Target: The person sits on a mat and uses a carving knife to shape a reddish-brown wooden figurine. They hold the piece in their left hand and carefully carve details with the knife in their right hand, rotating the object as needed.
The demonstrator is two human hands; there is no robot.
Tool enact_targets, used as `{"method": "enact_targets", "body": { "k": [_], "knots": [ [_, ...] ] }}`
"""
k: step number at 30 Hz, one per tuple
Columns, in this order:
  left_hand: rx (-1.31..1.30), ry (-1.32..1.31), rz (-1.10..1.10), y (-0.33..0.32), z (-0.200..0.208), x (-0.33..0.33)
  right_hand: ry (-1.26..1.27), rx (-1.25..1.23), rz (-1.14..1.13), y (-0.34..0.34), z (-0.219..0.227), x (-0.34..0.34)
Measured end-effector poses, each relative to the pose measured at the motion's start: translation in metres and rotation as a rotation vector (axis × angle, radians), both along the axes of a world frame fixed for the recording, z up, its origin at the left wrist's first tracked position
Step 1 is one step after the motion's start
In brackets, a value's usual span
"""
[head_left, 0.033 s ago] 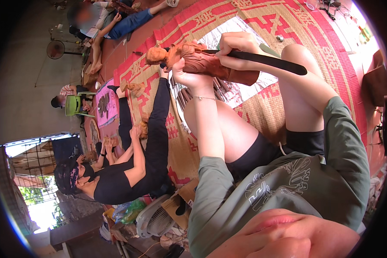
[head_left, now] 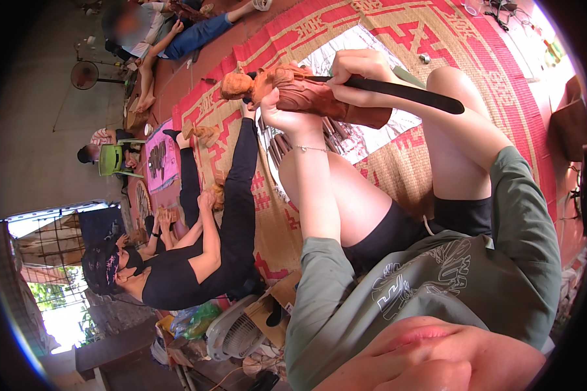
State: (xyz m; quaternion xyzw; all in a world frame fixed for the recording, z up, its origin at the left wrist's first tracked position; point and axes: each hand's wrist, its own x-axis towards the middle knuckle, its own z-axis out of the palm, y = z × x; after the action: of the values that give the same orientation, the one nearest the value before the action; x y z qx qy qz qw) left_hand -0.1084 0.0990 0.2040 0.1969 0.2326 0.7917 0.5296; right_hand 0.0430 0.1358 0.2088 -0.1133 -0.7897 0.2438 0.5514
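Observation:
A reddish-brown carved wooden figurine [head_left: 310,96] lies tilted in the air above my knees, its round head toward the left. My left hand [head_left: 285,117] is closed around it from below, near the shoulders. My right hand [head_left: 361,73] grips a long, dark, flat tool [head_left: 421,96] with a rounded end; its thin front end meets the figurine's robe. What that working tip looks like is not clear. Beneath the figurine, a white patterned sheet [head_left: 381,137] carries several slim dark tools [head_left: 336,133], partly hidden by my left arm.
A woven red and tan mat [head_left: 404,163] spreads under me. At left, a co-worker in black [head_left: 182,277] sits with legs stretched toward my work, beside a light wooden carving [head_left: 205,135]. A white fan [head_left: 235,330] and a cardboard box [head_left: 277,306] stand at lower left.

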Motion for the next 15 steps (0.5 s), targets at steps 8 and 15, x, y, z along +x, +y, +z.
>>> {"method": "enact_targets", "body": {
  "k": [8,15],
  "knots": [
    [-0.013,0.033,0.014,-0.0044,0.0064,-0.0009,-0.035,-0.027,-0.018,-0.0034,0.0033,-0.0047],
    [-0.023,0.021,-0.016,-0.0028,0.0055,-0.0009,-0.040,-0.072,-0.026,-0.0042,0.0043,-0.0089]
  ]
}}
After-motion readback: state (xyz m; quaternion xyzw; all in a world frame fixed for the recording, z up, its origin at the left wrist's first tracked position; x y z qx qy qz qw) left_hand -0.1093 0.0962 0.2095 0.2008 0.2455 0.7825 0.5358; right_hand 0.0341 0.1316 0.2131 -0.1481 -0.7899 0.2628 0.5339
